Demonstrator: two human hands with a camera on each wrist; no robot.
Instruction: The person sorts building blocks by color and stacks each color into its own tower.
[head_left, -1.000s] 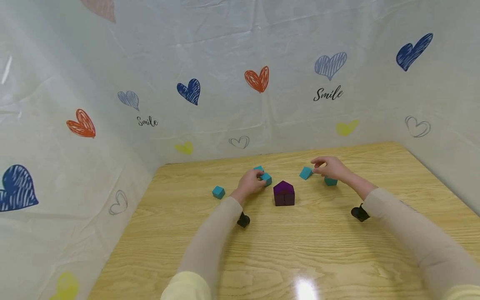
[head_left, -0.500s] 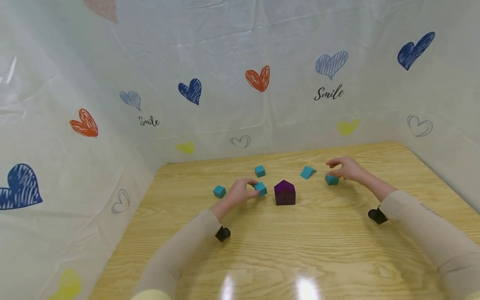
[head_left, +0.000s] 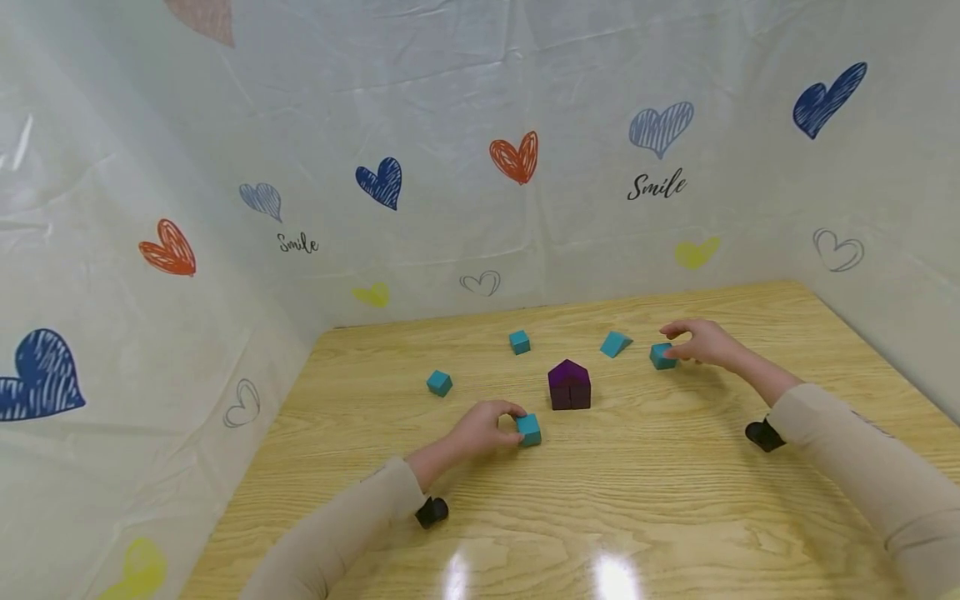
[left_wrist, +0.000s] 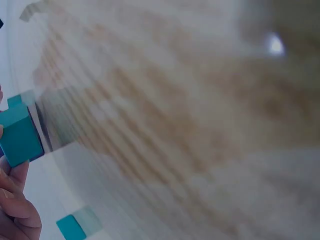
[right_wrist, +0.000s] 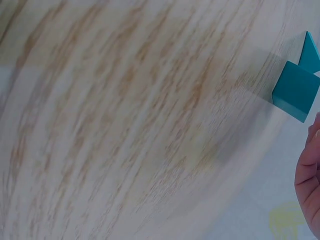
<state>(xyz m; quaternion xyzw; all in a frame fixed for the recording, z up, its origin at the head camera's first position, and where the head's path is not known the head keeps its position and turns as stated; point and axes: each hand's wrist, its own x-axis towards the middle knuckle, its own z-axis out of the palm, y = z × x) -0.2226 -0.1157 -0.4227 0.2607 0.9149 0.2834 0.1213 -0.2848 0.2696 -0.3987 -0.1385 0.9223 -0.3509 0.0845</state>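
My left hand (head_left: 483,429) pinches a blue cube (head_left: 529,430) between thumb and fingers, in front of the purple house-shaped block stack (head_left: 569,386). The left wrist view shows the same cube (left_wrist: 21,135) large, with part of the hand (left_wrist: 17,202) below it. On the right, my right hand (head_left: 707,343) hovers at another blue cube (head_left: 662,357), fingers loosely bent and thumb near its side. In the right wrist view a gap shows between that cube (right_wrist: 296,92) and the visible fingers (right_wrist: 309,170); whether the thumb touches it is hidden.
A blue triangular block (head_left: 616,344) lies left of the right-hand cube. Two more blue cubes stand farther off, one at the back (head_left: 520,342) and another to the left (head_left: 439,383). A heart-printed sheet (head_left: 442,242) bounds the wooden table (head_left: 637,492) behind and at the sides.
My left hand has carried its cube from the back cube toward the table's front, past the purple stack. My right hand has moved right, from the triangular block to the cube beside it.
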